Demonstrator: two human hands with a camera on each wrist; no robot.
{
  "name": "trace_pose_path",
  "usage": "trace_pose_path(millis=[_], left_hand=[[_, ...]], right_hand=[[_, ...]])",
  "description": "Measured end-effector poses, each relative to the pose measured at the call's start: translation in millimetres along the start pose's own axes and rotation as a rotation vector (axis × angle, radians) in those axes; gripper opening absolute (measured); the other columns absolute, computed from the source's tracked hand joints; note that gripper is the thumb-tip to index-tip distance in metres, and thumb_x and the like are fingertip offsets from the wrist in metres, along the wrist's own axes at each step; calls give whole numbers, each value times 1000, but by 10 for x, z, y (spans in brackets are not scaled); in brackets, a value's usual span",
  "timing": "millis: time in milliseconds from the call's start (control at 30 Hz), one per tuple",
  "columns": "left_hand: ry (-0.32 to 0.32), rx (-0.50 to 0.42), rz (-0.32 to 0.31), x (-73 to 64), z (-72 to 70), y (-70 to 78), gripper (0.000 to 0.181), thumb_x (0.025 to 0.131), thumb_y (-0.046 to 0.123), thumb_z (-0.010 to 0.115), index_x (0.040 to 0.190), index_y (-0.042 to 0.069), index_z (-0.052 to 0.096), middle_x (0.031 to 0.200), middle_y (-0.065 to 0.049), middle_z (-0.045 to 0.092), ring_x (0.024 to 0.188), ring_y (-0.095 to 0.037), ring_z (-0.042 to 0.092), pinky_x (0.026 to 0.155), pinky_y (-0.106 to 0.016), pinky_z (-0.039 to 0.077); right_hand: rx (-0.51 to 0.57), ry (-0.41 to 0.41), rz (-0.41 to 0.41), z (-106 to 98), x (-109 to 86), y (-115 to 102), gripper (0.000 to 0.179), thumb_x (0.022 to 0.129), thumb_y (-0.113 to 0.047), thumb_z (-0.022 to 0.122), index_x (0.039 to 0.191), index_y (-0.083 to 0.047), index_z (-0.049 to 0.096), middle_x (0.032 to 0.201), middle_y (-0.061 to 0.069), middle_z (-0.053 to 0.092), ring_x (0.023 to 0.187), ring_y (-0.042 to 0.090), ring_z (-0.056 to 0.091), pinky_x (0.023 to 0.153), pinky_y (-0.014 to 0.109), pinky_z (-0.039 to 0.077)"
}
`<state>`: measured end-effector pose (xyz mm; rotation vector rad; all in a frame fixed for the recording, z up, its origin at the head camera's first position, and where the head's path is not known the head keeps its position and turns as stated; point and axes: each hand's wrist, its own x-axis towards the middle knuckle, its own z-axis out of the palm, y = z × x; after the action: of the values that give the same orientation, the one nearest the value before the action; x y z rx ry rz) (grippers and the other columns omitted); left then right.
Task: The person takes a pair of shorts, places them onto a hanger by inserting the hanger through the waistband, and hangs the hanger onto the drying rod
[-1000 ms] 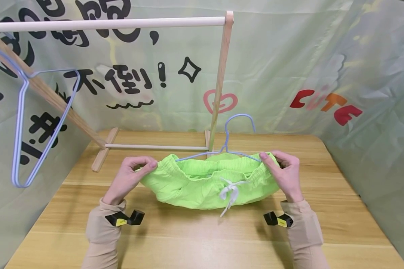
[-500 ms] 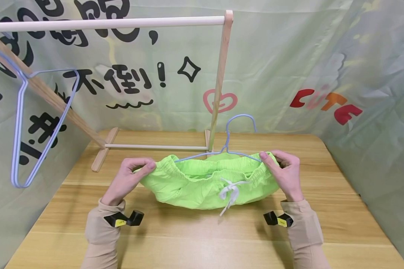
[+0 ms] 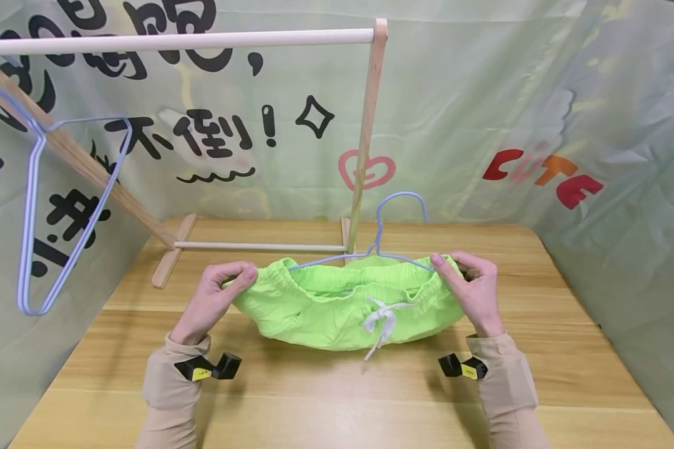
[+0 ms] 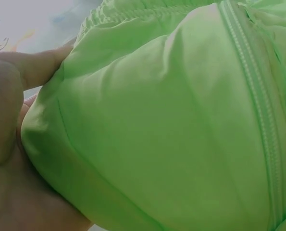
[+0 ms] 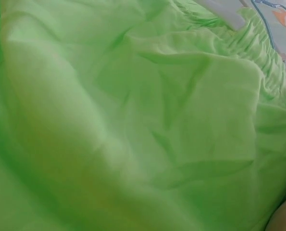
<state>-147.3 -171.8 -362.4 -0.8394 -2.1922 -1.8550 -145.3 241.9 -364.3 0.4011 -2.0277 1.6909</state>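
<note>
Bright green shorts (image 3: 326, 324) with an elastic waistband and a white drawstring bow (image 3: 382, 318) are stretched sideways between my hands, above the table. My left hand (image 3: 216, 296) pinches the left end of the waistband, thumb on top. At the other end my right hand (image 3: 474, 290) grips the waistband, its thumb lying over the edge. A blue clothes hanger (image 3: 379, 240) stands with its arms inside the waist opening and its hook pointing up; its lower part is hidden by the cloth. Green fabric (image 4: 167, 120) fills most of the left wrist view, and likewise the right wrist view.
A wooden rack with a white top rail (image 3: 202, 41) stands at the back left on the wooden table (image 3: 326, 405). Blue hangers (image 3: 30, 218) hang from its left end. A printed curtain (image 3: 455, 112) encloses the back and sides.
Almost nothing differs. Both hands keep hold of the shorts, which have shifted very slightly to the left along with the hands.
</note>
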Motion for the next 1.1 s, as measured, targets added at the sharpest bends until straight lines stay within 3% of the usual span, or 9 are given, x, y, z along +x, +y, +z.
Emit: trace_pose_path(millis=[133,333,733,1100], left_hand=[[30,40,-28,-6,1,19,29,99,-3,54,93,16,75,86,14,71,78,-3,62,74,-19,50],[47,72,-71,-9,-11,39,21,99,1,58,91,10,75,85,13,73,78,-4,64,75,-19,51],[79,139,-59,9,-13,33,15,99,2,58,92,-5,70,86,18,71,80,-2,64,78,-18,51],[120,108,-50,11,5,58,16,98,0,59,89,3,72,82,14,71,73,-3,62,71,-19,50]], right_hand=[[15,6,3,3,-3,-11,28,92,3,66,84,-21,76,61,-14,69,44,-3,50,40,17,35],[12,-1,-6,1,-2,-8,28,92,4,66,84,-21,76,61,-14,68,45,-4,49,39,18,33],[30,-7,-6,4,-1,-2,23,92,3,66,83,-16,76,61,-12,69,45,-3,53,39,17,36],[13,12,-2,6,2,-5,25,91,4,67,82,-18,77,60,-12,68,45,-2,50,39,18,34]])
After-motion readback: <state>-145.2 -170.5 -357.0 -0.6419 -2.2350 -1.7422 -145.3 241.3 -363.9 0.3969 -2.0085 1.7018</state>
